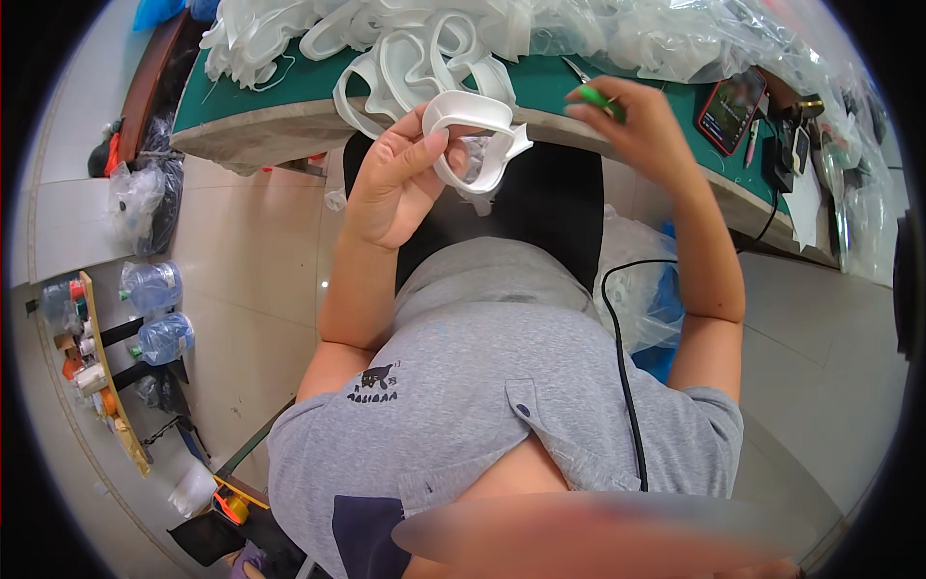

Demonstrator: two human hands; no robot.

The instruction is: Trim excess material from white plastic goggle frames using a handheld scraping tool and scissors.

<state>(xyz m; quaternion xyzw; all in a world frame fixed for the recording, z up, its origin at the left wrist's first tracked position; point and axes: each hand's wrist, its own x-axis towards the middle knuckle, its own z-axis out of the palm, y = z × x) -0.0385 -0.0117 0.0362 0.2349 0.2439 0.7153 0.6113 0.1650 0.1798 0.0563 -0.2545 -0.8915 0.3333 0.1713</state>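
Observation:
Above my lap, my left hand (397,179) is closed on a white looped band (470,108), pinching its left side between thumb and fingers. The band looks smooth and stiff, and a short end juts out at its right. To the right of it, my right hand (637,125) grips a small green-handled tool (600,100). Its thin metal tip points up and left over the table edge; the kind of tool is not clear. Between the two hands there is a gap. Just beyond my left hand, several similar white bands (391,72) lie tangled on the green table (540,101).
Clear plastic bags (637,39) cover the table's far side. A phone (731,108) showing a picture, a pink pen (751,145) and a black device lie at the right. A black cable (617,328) runs down my front. Water bottles (164,338) stand on the left.

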